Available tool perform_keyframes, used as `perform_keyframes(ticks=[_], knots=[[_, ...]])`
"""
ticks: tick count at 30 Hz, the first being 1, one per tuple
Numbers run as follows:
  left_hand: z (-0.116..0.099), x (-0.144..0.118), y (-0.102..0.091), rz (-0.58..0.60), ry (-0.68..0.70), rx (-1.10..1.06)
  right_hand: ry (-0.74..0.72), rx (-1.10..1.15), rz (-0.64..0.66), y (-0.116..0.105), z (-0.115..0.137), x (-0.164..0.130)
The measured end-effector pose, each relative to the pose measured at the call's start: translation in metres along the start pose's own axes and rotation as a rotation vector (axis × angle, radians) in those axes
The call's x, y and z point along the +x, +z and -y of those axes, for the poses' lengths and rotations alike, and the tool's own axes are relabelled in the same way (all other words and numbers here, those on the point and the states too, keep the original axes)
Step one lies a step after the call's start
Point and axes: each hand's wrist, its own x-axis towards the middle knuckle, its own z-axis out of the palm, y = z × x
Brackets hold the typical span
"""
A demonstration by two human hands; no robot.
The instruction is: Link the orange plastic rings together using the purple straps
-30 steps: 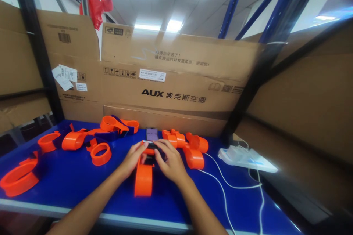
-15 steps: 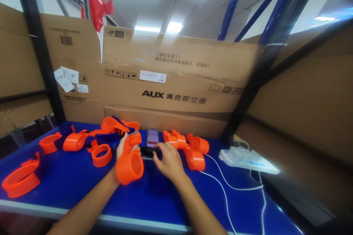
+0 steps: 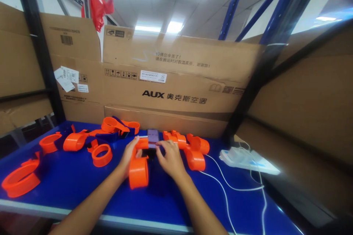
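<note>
**Two hands at an orange holder and a phone on a blue bench**

Nearest me, the blue bench (image 3: 68, 180) carries the work. My left hand (image 3: 129, 155) curls around the orange holder (image 3: 138, 170), whose round cuff faces me and rests on the bench at centre. My right hand (image 3: 170, 158) lies just beside it, fingers bent and pressed to the dark part between the holder and the phone (image 3: 152, 137); I cannot tell whether it pinches anything. The phone stands just behind both hands, screen lit. Right of them lie further orange parts (image 3: 193, 150), then a white power strip (image 3: 245, 158) with its cable. Left lie orange rings (image 3: 101, 155). Farthest, cardboard boxes (image 3: 176, 80) form the backdrop.
</note>
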Motion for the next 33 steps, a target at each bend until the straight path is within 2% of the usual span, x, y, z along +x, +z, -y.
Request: perform_keyframes(ticks=[2,4,9,12,26,33], knots=[[0.005,-0.001,0.002,-0.026,0.039,0.079,0.042,0.151,-0.092,-0.001,0.000,0.001],[0.008,-0.003,0.005,-0.017,0.057,0.140,0.068,0.298,-0.120,-0.001,0.001,0.002],[0.005,-0.014,0.014,0.148,0.067,0.318,0.097,0.484,-0.016,0.003,0.004,0.003],[0.002,-0.017,0.017,0.194,0.060,0.351,0.105,0.541,0.011,0.005,0.003,0.002],[0.003,-0.013,0.016,0.175,0.089,0.375,0.071,0.519,-0.046,0.004,0.004,0.004],[0.000,-0.012,0.014,0.109,0.108,0.338,0.072,0.499,-0.085,-0.004,0.002,0.006]])
